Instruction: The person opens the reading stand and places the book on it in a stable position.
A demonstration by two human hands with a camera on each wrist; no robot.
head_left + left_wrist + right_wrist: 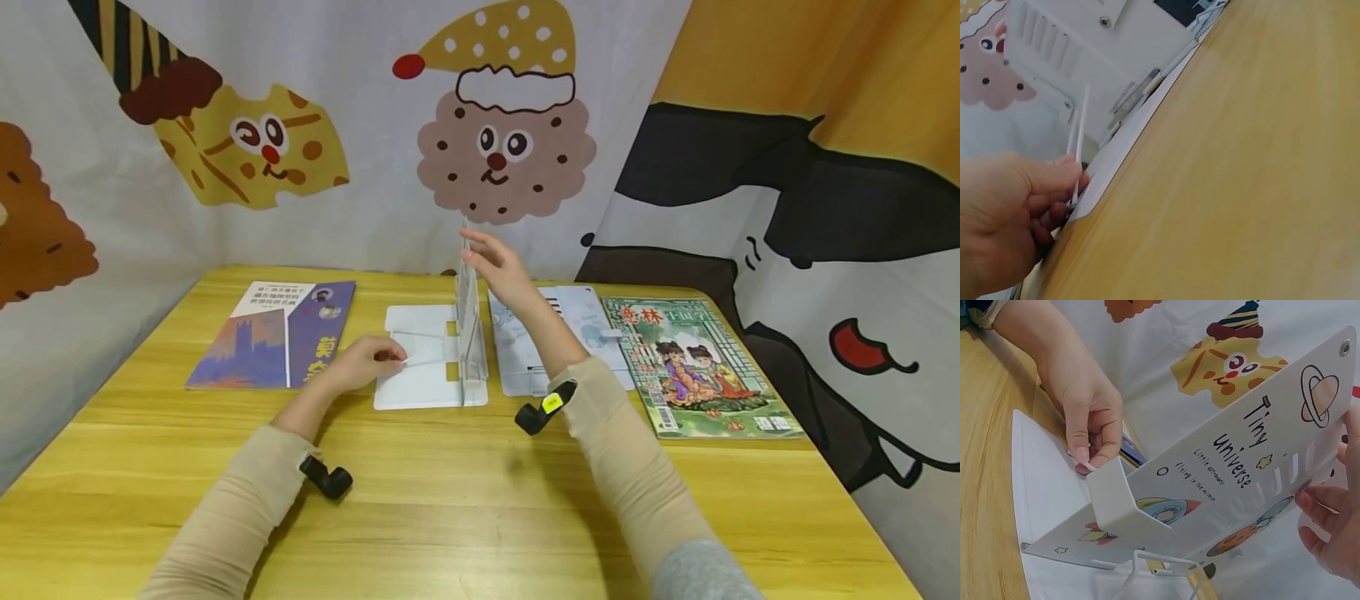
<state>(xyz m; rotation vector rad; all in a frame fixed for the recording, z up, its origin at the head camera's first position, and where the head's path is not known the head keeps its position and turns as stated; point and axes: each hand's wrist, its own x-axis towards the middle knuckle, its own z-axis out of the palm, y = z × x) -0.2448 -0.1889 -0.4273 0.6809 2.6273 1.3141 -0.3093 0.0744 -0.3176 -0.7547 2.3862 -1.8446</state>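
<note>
A white metal book stand [468, 325] stands opened, its panel upright on a flat white base [416, 387]. "Tiny universe" and a rocket are printed on the panel [1241, 469] in the right wrist view. My left hand [363, 364] pinches the thin wire support leg [1082, 125] behind the panel, low over the base. Up at the panel's top edge, my right hand [510, 275] holds the panel between thumb and fingers. A white ledge [1113, 497] and a wire page holder [1172, 559] stick out at the panel's front.
To the left lies a purple book [262, 333]. On the right a second, flat-lying pale stand or board [555, 333] with printed drawings lies beside a green magazine [705, 367]. A printed curtain [300, 242] hangs behind the wooden table [420, 500].
</note>
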